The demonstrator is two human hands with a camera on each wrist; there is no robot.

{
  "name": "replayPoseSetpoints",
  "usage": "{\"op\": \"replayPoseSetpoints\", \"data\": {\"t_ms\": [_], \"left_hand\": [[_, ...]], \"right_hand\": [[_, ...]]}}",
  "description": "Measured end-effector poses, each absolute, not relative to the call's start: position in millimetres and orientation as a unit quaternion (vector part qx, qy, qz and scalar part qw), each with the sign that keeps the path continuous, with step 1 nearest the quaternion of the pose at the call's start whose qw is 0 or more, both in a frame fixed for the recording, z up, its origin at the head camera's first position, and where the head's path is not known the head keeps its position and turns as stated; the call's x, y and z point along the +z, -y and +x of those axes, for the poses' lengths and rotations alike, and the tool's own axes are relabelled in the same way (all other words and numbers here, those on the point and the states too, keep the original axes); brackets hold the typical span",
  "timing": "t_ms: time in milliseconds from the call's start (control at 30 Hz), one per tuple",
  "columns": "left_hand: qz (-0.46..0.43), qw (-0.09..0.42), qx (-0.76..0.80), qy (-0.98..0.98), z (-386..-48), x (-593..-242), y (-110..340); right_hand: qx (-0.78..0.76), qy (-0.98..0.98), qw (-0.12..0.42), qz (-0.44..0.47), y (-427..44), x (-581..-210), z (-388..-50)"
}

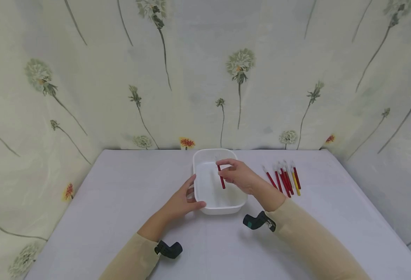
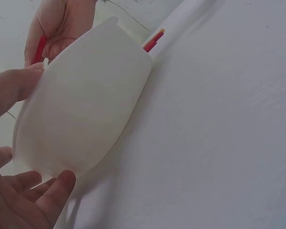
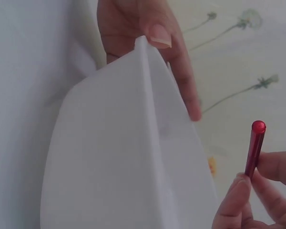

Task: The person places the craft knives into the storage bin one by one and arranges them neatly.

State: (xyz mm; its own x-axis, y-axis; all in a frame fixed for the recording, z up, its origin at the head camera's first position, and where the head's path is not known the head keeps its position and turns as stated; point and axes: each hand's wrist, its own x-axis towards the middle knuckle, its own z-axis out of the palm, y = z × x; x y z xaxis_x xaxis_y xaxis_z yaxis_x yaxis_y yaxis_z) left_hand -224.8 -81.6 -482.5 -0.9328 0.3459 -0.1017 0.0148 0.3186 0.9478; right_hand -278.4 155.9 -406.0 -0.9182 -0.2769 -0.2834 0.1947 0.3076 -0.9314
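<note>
One white tray (image 1: 223,211); two hands (image 1: 181,201) (image 1: 239,177); two wrist cameras (image 1: 170,251) (image 1: 256,221); one yellow pen (image 1: 296,184); at least six red pens (image 1: 222,181).

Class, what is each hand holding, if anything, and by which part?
The right hand pinches a red stick partway along, its lower end free; the left hand grips the white tray at its near left corner.

A slim red stick (image 1: 222,181) is held tilted over a white tray (image 1: 223,210).

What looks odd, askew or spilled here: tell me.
Only one mild oddity: a single yellow stick lies among the red sticks to the right of the white tray, breaking the colour match. Nothing appears spilled or damaged.
</note>
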Motion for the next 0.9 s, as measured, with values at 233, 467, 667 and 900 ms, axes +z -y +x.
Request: {"op": "replayPoseSetpoints", "data": {"t_ms": [233,467,667,900], "left_hand": [[0.121,0.150,0.581,-0.791,-225.9,-482.5,81.8],[0.120,0.150,0.587,-0.787,-225.5,-481.7,81.9],[0.118,0.148,0.589,-0.785,-225.4,-481.4,82.5],[0.127,0.148,0.592,-0.782,-226.0,-481.8,83.9]], "right_hand": [[-0.591,-0.779,0.210,-0.017,-144.3,-420.7,-287.8],[-0.585,-0.782,0.214,-0.011,-134.9,-433.8,-296.0],[-0.572,-0.793,0.209,-0.010,-128.4,-441.6,-299.0],[-0.561,-0.802,0.207,-0.007,-120.5,-448.7,-301.8]]}}
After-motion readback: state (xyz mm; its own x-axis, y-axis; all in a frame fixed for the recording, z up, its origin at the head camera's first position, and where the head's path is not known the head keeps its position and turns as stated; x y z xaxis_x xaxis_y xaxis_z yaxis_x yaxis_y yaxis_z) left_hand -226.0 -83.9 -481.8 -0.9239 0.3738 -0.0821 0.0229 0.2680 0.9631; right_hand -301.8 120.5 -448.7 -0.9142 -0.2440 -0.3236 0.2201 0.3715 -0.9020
